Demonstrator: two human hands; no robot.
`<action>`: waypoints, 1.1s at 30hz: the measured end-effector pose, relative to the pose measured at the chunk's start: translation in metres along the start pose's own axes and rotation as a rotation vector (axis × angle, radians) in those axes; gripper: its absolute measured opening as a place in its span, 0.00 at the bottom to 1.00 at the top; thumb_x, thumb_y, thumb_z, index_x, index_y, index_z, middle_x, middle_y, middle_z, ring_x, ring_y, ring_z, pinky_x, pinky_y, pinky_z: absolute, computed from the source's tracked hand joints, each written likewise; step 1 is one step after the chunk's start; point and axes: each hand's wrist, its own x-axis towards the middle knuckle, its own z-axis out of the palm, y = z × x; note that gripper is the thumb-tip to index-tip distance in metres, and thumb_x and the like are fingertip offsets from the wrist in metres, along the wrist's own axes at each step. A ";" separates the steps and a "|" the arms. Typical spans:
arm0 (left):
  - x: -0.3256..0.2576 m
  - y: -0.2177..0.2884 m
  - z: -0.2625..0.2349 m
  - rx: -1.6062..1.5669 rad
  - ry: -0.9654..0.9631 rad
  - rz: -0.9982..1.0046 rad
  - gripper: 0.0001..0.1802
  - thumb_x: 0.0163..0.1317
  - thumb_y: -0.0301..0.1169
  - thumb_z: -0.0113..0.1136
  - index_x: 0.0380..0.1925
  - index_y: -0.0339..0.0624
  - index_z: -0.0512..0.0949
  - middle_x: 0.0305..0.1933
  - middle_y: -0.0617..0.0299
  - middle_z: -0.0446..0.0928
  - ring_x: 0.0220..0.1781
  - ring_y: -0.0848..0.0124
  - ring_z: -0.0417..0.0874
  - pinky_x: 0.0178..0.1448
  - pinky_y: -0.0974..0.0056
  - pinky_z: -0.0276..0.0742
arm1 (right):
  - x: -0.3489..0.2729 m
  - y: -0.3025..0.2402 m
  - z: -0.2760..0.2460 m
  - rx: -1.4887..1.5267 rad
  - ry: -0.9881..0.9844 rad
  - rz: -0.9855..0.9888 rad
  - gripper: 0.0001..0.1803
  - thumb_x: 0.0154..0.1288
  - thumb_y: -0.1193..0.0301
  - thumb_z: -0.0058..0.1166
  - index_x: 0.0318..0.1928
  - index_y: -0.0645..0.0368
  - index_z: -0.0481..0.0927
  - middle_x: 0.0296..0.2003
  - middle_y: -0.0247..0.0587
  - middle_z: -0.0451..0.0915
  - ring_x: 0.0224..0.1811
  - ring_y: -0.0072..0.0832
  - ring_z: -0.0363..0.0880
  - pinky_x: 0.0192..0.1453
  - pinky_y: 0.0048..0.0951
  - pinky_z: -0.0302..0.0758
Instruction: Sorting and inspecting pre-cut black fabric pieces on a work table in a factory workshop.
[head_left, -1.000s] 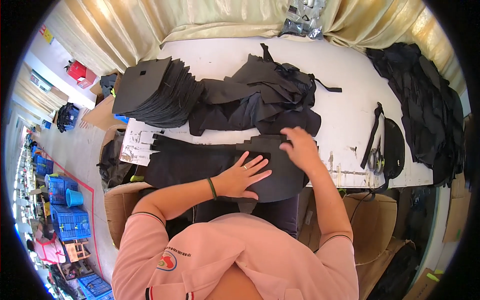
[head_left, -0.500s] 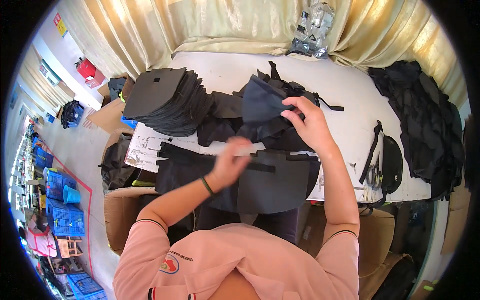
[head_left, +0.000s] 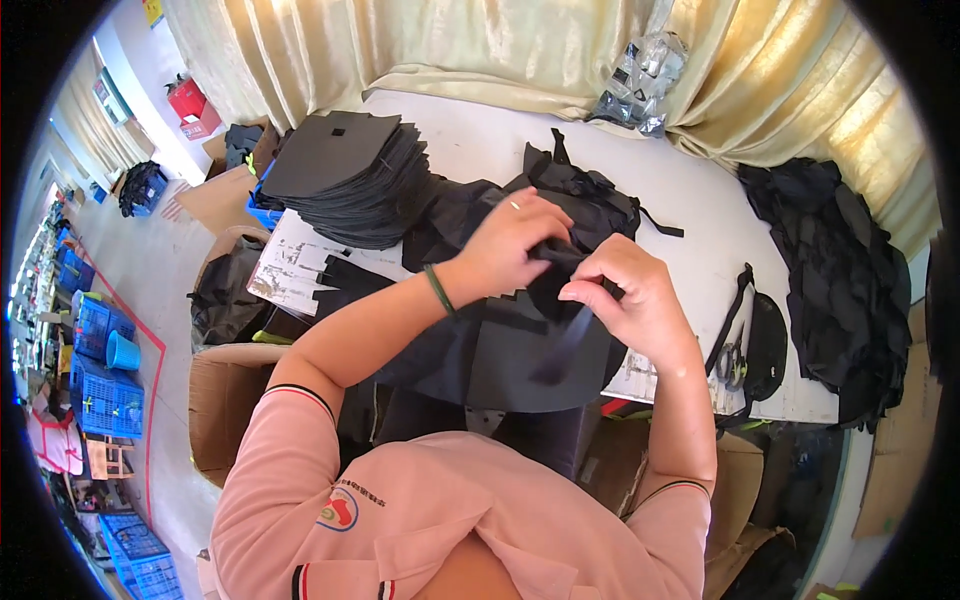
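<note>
Between my two hands is a dark fabric piece (head_left: 560, 256), bunched up and partly hidden by the fingers. My left hand (head_left: 512, 244), with a ring and a dark wristband, pinches one side of it. The other side is gripped between thumb and fingers of my right hand (head_left: 632, 296). Below them a flat black panel (head_left: 512, 362) with a rounded lower edge lies on black cloth, overhanging the table's near edge. More crumpled black fabric (head_left: 590, 195) with straps rests just beyond my hands.
A tall stack of black panels (head_left: 335, 155) stands at the left of the white table (head_left: 690, 260). On the right lie scissors (head_left: 733, 366), a black pouch (head_left: 767, 345) and a heap of black fabric (head_left: 835, 290). Cardboard boxes (head_left: 232, 405) stand below the near edge.
My left hand has moved up and right to the fabric piece that my right hand held alone. That piece has come lower and is now bunched between both hands.
</note>
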 end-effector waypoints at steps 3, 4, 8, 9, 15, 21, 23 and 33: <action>0.000 -0.005 -0.015 0.198 0.200 0.008 0.20 0.37 0.21 0.67 0.35 0.47 0.78 0.43 0.64 0.80 0.48 0.59 0.79 0.57 0.57 0.71 | -0.013 -0.001 0.003 -0.211 0.098 0.169 0.13 0.51 0.83 0.64 0.37 0.60 0.76 0.30 0.42 0.73 0.35 0.39 0.76 0.37 0.37 0.74; -0.004 -0.009 -0.022 0.271 0.218 0.002 0.20 0.37 0.21 0.67 0.36 0.48 0.79 0.43 0.65 0.80 0.48 0.60 0.79 0.56 0.57 0.72 | -0.018 0.000 0.005 -0.212 0.098 0.169 0.13 0.51 0.83 0.64 0.37 0.60 0.76 0.30 0.42 0.73 0.35 0.39 0.76 0.37 0.37 0.74; -0.027 -0.018 -0.049 0.367 0.215 -0.075 0.25 0.35 0.18 0.65 0.39 0.48 0.80 0.47 0.63 0.79 0.51 0.58 0.79 0.58 0.56 0.72 | -0.034 0.014 0.014 -0.282 0.178 0.184 0.12 0.55 0.85 0.58 0.40 0.61 0.76 0.34 0.45 0.74 0.38 0.43 0.77 0.41 0.39 0.76; -0.032 -0.021 -0.055 0.384 0.248 -0.074 0.25 0.35 0.17 0.64 0.40 0.47 0.80 0.47 0.62 0.79 0.51 0.57 0.79 0.57 0.56 0.73 | -0.036 0.016 0.016 -0.338 0.216 0.158 0.13 0.56 0.86 0.56 0.42 0.61 0.77 0.36 0.46 0.74 0.39 0.45 0.78 0.43 0.40 0.77; -0.079 -0.023 -0.111 0.429 0.329 -0.325 0.24 0.41 0.13 0.59 0.42 0.44 0.80 0.45 0.57 0.80 0.48 0.55 0.82 0.52 0.59 0.79 | -0.043 0.004 0.025 -0.390 0.396 0.297 0.16 0.59 0.87 0.51 0.46 0.62 0.78 0.48 0.50 0.73 0.45 0.49 0.79 0.48 0.41 0.78; -0.144 -0.018 -0.170 0.465 0.080 -0.478 0.25 0.40 0.12 0.59 0.42 0.42 0.80 0.44 0.54 0.81 0.50 0.54 0.82 0.54 0.58 0.78 | -0.058 0.002 0.023 -0.357 0.203 0.253 0.11 0.59 0.85 0.54 0.43 0.63 0.79 0.40 0.49 0.78 0.41 0.48 0.81 0.45 0.39 0.78; -0.166 -0.010 -0.190 0.440 -0.041 -0.536 0.24 0.40 0.12 0.60 0.42 0.41 0.80 0.44 0.55 0.81 0.49 0.54 0.82 0.54 0.59 0.78 | -0.065 -0.008 0.027 -0.235 0.062 0.320 0.08 0.60 0.81 0.56 0.41 0.61 0.79 0.35 0.49 0.80 0.39 0.47 0.81 0.42 0.37 0.78; -0.210 0.016 -0.236 -0.086 -1.038 -1.138 0.20 0.50 0.33 0.71 0.43 0.35 0.81 0.37 0.50 0.83 0.42 0.61 0.83 0.50 0.62 0.76 | -0.089 -0.002 0.027 0.497 -0.828 0.542 0.11 0.66 0.73 0.58 0.47 0.63 0.79 0.34 0.38 0.83 0.31 0.18 0.77 0.38 0.22 0.74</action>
